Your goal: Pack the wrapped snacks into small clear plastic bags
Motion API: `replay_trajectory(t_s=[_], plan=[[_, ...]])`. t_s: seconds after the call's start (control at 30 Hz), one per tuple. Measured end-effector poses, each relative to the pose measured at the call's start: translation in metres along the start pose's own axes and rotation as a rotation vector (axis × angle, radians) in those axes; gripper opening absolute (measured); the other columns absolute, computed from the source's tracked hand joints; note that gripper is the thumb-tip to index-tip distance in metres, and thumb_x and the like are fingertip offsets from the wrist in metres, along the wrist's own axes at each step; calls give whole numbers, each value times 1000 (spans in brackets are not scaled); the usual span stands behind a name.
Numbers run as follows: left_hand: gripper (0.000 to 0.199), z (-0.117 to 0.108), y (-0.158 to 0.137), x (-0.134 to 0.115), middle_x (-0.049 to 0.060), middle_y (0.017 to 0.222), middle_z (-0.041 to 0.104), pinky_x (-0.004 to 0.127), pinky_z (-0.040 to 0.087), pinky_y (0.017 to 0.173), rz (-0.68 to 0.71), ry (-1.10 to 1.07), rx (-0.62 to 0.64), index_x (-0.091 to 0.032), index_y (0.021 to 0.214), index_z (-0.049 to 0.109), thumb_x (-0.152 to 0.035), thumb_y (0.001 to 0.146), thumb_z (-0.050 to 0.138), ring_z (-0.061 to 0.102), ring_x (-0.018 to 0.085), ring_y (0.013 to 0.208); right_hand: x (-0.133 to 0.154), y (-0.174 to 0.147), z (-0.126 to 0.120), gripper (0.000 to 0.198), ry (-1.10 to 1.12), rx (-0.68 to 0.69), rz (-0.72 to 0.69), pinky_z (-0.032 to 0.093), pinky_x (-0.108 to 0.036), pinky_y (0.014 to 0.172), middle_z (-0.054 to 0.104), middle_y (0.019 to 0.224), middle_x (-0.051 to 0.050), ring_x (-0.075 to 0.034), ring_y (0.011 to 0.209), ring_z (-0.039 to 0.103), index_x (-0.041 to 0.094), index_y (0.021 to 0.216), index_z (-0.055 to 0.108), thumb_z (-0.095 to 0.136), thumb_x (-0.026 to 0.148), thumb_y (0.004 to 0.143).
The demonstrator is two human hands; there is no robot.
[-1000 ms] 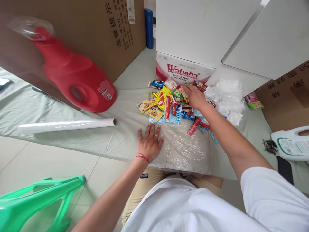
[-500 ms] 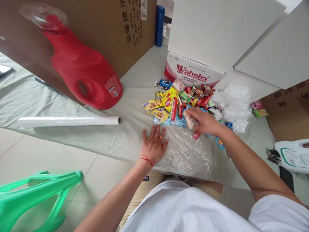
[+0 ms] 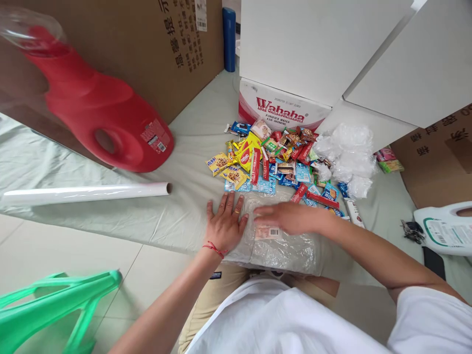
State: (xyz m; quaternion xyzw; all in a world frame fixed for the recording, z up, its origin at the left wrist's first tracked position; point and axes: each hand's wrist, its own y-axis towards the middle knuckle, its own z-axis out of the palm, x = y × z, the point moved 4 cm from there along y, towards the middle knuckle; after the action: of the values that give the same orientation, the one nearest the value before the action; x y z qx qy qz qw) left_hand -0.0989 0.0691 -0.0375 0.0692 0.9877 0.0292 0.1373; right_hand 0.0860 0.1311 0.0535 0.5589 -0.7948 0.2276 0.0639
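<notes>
My left hand lies flat with fingers spread at the left end of a sheet of clear plastic wrap. My right hand stretches its fingers over the wrap; whether it touches a small pale snack packet with a barcode just beneath it, I cannot tell. Beyond both hands spreads a pile of wrapped snacks. Among them are a yellow bag, cookie packets, a red-wrapped bar and light blue packets.
Crumpled clear plastic bundles sit right of the pile. A Wahaba-printed carton stands behind. At left are a red jug and a white roll; a white jug is at right. A green stool stands on the floor.
My right hand has come down from the snack pile onto the wrap. The pale packet it held now lies on the wrap. My left hand stays flat. The view has shifted slightly.
</notes>
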Motion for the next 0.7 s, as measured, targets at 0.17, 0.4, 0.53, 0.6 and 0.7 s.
replay_trajectory(t_s=[0.17,0.4,0.53,0.6,0.7], plan=[[61,-1,1,0,16,170,32,73,11,125,-12,-17,1,-23,160,43,-48,105,35,33,35,157,-101,43,-88,36,-107,-358,655,53,-40,93,75,122,-14,-30,109,70,17,129,68,47,24,100],[61,-3,1,-1,16,170,31,72,11,126,-17,-49,18,-21,159,43,-49,105,35,31,35,158,-198,119,-120,62,-91,-384,931,49,-40,101,64,137,-24,-34,124,62,5,138,55,71,41,91],[62,-4,0,-1,15,171,29,71,11,126,-18,-55,16,-20,159,43,-49,106,35,29,34,159,-186,120,-128,55,-148,-433,915,45,-40,102,63,134,-23,-34,124,62,2,136,54,56,43,99],[62,-3,0,-1,16,171,29,71,9,126,-17,-59,11,-20,160,43,-49,106,34,29,34,159,-161,104,-132,56,-180,-525,875,47,-44,100,63,133,-23,-36,121,62,5,137,53,57,46,99],[62,-2,-1,0,15,171,30,70,7,127,-17,-76,3,-21,160,43,-49,106,34,29,33,159,-104,66,-122,60,-186,-597,762,50,-45,92,64,130,-20,-37,114,62,12,139,54,63,50,94]])
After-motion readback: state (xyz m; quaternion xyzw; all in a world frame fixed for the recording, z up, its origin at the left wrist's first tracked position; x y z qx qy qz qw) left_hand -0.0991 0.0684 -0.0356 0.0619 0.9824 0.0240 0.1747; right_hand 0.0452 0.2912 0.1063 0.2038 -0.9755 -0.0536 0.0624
